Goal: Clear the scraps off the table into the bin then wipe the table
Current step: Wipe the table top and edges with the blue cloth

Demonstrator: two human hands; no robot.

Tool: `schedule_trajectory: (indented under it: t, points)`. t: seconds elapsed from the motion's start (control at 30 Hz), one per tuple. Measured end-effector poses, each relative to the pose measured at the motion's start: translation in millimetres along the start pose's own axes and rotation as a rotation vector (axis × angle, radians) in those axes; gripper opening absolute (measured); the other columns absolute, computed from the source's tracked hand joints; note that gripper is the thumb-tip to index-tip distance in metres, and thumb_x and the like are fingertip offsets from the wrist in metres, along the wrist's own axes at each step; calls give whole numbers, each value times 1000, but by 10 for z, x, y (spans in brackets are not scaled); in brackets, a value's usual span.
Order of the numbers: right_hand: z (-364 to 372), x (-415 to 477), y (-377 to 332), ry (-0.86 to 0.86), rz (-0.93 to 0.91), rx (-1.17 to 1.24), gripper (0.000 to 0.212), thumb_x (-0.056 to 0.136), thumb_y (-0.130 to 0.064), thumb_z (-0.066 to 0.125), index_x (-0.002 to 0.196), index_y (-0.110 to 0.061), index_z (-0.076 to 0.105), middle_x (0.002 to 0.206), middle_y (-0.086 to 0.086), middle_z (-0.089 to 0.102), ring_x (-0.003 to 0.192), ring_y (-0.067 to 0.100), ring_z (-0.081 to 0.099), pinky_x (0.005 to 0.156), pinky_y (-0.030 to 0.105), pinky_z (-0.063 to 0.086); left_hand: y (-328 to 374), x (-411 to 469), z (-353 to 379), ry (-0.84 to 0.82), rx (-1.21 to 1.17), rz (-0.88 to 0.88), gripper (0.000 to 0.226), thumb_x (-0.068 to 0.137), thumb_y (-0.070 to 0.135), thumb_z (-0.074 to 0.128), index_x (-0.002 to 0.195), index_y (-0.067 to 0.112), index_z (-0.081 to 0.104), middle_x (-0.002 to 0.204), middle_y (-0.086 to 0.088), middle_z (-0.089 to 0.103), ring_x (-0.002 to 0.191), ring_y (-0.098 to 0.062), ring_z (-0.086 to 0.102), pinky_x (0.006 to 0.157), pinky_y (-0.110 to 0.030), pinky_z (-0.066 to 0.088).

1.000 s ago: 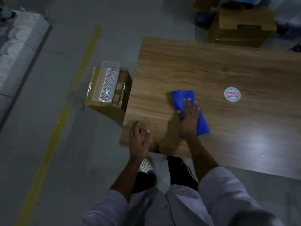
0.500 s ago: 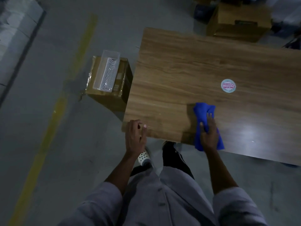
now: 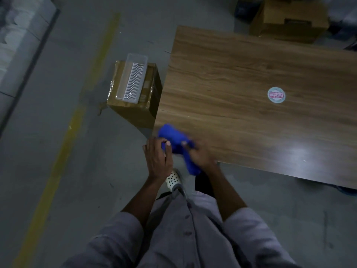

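A blue cloth [image 3: 173, 140] is bunched at the near left corner of the wooden table [image 3: 241, 78], part of it hanging past the front edge. My right hand [image 3: 199, 153] grips the cloth from the right and is blurred. My left hand [image 3: 157, 157] is at the table corner with its fingers curled against the cloth's left side. A clear plastic bin [image 3: 134, 78] lies on a cardboard box [image 3: 135, 105] beside the table's left edge. No scraps show on the tabletop.
A round sticker [image 3: 276, 94] is on the tabletop to the right. Another cardboard box [image 3: 289, 20] stands on the floor behind the table. A yellow line [image 3: 77, 117] runs along the grey floor at the left. My shoe [image 3: 173, 179] is under the table corner.
My right hand has swept the cloth from the middle of the front edge leftward to the table corner, where it is now bunched. My left hand has stayed at the corner and now touches the cloth.
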State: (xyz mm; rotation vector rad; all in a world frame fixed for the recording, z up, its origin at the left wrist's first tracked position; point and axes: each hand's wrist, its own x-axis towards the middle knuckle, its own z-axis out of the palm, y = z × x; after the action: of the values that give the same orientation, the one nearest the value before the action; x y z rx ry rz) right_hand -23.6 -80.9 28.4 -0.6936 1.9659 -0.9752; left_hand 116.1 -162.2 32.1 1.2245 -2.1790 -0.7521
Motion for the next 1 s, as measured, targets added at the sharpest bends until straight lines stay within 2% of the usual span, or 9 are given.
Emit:
schedule_trajectory:
  t: [0.13,0.2,0.37,0.5,0.57,0.63,0.77,0.87,1.0]
  points:
    - [-655,170,487,501,67,-185,48,107,-34,45,150,-14,49,147,11,55,137,33,50,108,48,43,-105,-85,-56,-32,8,8,25,105,28,40,94,12,55,90,-5,53,82,-30,48,78,-45,38]
    - [-437,443,594,542,86,-360,60,101,-43,35,153,-15,45,159,14,40,149,45,31,118,60,28,-155,-159,-53,-32,-22,-33,21,105,25,42,94,12,56,89,-4,53,82,-28,49,78,-47,40]
    - [723,830,113,111,-307,-513,62,98,-45,34,153,-19,44,163,8,35,154,37,18,125,57,6,-209,-278,-128,-25,-37,-113,20,103,23,44,94,11,58,91,-5,55,86,-27,50,79,-47,40]
    - [935,634,-131,-292,-580,-320,45,92,-14,66,137,-15,64,147,9,57,146,30,41,125,45,23,-283,-237,-204,27,-18,-120,22,102,23,44,97,9,60,101,-10,59,92,-30,53,83,-43,39]
    - [757,574,-289,-107,-618,-181,47,89,-5,63,137,-11,63,143,11,60,140,24,48,121,41,35,-272,-229,-230,39,-1,-126,22,102,24,44,96,10,59,97,-9,57,88,-29,52,81,-40,36]
    - [462,672,-360,270,-607,-173,47,91,-6,56,138,-9,62,144,12,59,139,25,49,120,36,35,-250,-233,-216,43,-17,-154,22,103,23,43,96,9,59,91,-7,53,84,-27,48,79,-39,35]
    - [171,1173,-94,643,-190,-431,47,99,-21,59,146,-19,56,152,9,53,145,41,40,119,61,29,-221,-235,-111,37,-72,-240,19,103,21,43,98,9,57,91,-4,51,84,-21,45,80,-39,37]
    - [597,1211,-70,291,-315,-579,49,100,-35,45,146,-21,55,154,8,49,147,34,39,123,62,17,-205,-224,-59,34,-83,-284,19,104,23,42,98,12,56,93,-2,51,87,-21,46,81,-39,37]
    - [778,1128,-45,-374,-1046,-775,47,96,-34,54,142,-26,59,155,3,50,149,30,35,123,47,22,-230,-72,24,72,-65,-299,26,103,28,42,98,8,59,95,-5,57,89,-21,50,82,-38,39]
